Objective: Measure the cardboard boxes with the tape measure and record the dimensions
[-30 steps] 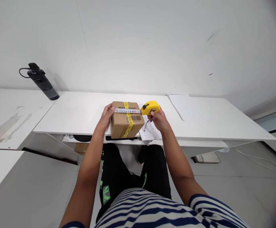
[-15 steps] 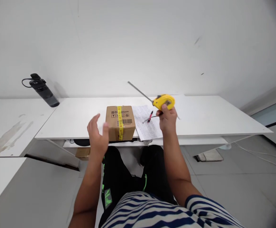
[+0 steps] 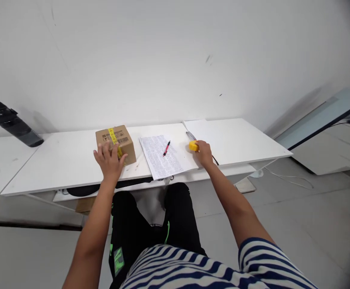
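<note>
Two grips on a white counter [image 3: 69, 160]: left grip [image 3: 110, 160] lies spread flat against the box [image 3: 124, 141] (taped yellow), right grip [image 3: 205, 153] clenched round a tape measure [image 3: 193, 145], paper [image 3: 159, 158] and pen [image 3: 166, 148] between them.

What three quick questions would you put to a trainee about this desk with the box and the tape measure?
1. True or false: the left hand rests on the cardboard box.
2. What lies on the printed sheet? A: scissors. B: a red pen. C: a phone.
3. Fill the gap: the right hand grips a yellow ___ down on the white table.

Key: 1 true. 2 B. 3 tape measure.
</note>
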`<state>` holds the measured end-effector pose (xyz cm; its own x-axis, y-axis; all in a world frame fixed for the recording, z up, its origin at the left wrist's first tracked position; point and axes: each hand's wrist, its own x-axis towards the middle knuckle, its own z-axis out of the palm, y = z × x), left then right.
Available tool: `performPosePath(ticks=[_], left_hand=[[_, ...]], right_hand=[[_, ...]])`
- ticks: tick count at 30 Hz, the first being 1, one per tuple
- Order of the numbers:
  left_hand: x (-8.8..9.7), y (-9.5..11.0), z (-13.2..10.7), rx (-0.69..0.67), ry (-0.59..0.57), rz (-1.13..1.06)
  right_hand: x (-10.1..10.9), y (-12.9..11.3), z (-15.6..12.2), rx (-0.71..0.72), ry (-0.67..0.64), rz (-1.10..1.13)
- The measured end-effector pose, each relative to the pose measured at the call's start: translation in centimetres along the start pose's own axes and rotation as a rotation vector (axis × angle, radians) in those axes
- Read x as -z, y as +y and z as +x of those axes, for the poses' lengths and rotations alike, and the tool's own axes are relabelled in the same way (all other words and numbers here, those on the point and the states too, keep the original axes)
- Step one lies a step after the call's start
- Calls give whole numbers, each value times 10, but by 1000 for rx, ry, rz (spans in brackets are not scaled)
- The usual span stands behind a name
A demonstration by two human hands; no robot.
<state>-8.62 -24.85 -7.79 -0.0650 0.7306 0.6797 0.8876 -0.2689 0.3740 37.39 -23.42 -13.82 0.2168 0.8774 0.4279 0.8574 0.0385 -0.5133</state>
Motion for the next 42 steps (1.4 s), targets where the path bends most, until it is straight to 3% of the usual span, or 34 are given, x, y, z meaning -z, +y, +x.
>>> performPosePath(ticks=[2, 5, 9, 13, 15, 20, 22, 24, 27, 30, 34, 37, 42], left_hand=[[1, -2, 5, 82, 41, 45], [-6, 10, -10, 183, 74, 99], [-32, 36, -51, 220, -122, 147], [-50, 49, -74, 279, -250, 186], [-50, 51, -72, 256, -299, 209], [-44, 57, -50, 381, -520, 165], [-46, 61, -45, 384, -624, 137], [-49, 64, -45, 305, -689, 163], [-52, 65, -51, 207, -712, 232], [-52, 63, -53, 201, -718, 230], [-52, 60, -51, 189, -730, 214], [-54, 58, -52, 193, -743, 198], [-49, 66, -56, 219, -687, 125]], right_hand=[[-3, 6, 10, 103, -133, -55], [-1, 11, 22, 90, -293, -125], [9, 9, 37, 19, -416, -213], [8, -15, 56, 111, -360, -218], [-2, -37, 66, 219, -359, -268], [-44, -86, 81, 427, -659, -425], [-58, -93, 76, 490, -679, -386], [-66, -95, 63, 516, -654, -349], [-67, -88, 36, 433, -525, -161], [-60, -78, 13, 218, -368, 304], [-55, -70, 4, -52, -399, 722], [-54, -69, 5, -120, -398, 809], [-52, -71, 2, -64, -348, 689]])
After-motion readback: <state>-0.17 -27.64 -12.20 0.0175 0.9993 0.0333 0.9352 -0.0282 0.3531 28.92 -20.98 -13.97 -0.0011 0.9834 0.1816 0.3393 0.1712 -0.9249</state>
